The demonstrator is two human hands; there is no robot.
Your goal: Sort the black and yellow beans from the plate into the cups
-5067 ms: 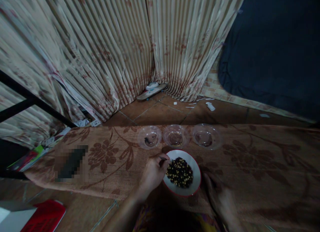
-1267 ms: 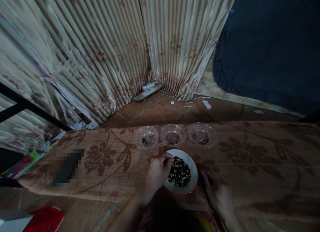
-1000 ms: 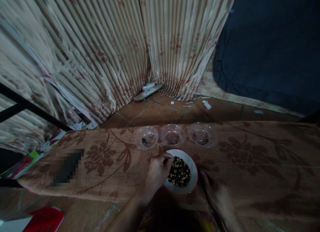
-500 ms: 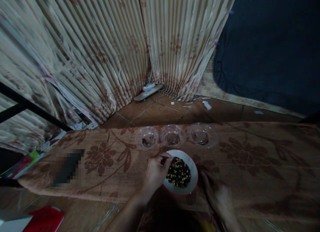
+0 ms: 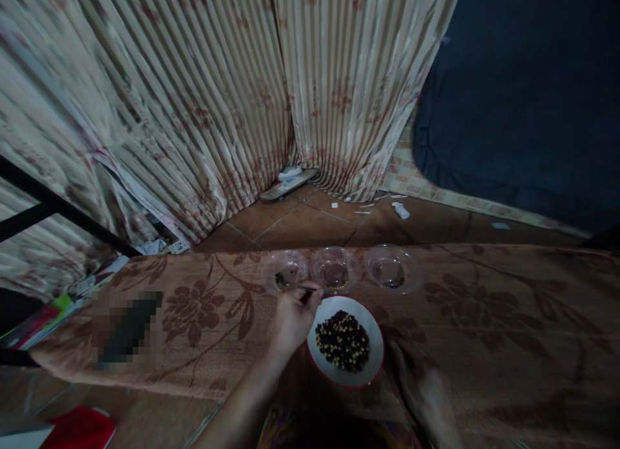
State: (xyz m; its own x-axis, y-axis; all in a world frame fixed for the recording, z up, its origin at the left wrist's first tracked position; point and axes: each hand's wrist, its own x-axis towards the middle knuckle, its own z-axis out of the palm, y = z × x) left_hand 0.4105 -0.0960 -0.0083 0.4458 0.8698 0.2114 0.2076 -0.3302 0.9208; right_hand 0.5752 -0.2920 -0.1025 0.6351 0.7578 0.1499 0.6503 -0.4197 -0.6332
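A white bowl with a red rim (image 5: 378, 329) stands on the cloth, holding mixed black and yellow beans (image 5: 341, 340). My left hand (image 5: 296, 310) is at the bowl's upper left, closed around a thin dark tool (image 5: 306, 289) that looks like tweezers. Whether a bean sits at its tip is too small to tell. Beyond the bowl is a row of clear plastic cups: the left cup (image 5: 285, 261) has some dark bits, the middle cup (image 5: 334, 261) several yellow beans, the right cup (image 5: 390, 261) something dark. My right hand (image 5: 426, 384), dim and blurred, lies right of the bowl with fingers stretched out.
A brown flowered cloth (image 5: 484, 307) covers the long bench. At its left lies a pixelated dark object (image 5: 128, 329). Striped curtains (image 5: 217, 113) hang behind, and small white litter (image 5: 400, 210) is on the tiled floor. A red item (image 5: 80, 426) is at lower left.
My left hand has moved from over the beans up and left, toward the cups, with the thin tool. The bowl appears slightly further left and lower. My right hand stays beside it.
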